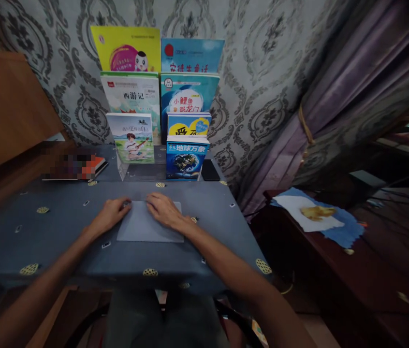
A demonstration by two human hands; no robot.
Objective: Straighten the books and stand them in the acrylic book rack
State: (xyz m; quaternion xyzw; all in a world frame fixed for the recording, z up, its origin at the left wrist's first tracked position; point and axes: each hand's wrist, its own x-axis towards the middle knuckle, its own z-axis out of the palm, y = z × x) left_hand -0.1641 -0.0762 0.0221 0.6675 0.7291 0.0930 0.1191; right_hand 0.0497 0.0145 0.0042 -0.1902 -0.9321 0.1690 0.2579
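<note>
A pale, see-through flat sheet (150,228), perhaps plastic, lies on the blue patterned tablecloth (66,227) in front of me. My left hand (115,212) is at the sheet's far left corner, thumb and fingers drawn together on its edge. Across the sheet's far right part rests my right hand (164,210), its fingers stretched out and lying flat. Just beyond both hands stands a clear tiered book stand (142,172). A picture book with a guitar player (134,140) fills its front left, and a blue earth book (186,159) its front right.
More books, such as a yellow one (126,46), rise behind against the patterned wall. A dark phone-like slab (210,170) lies right of the stand. An orange-edged book (81,166) is at the left. A purple curtain (291,125) and side table (309,241) flank the right.
</note>
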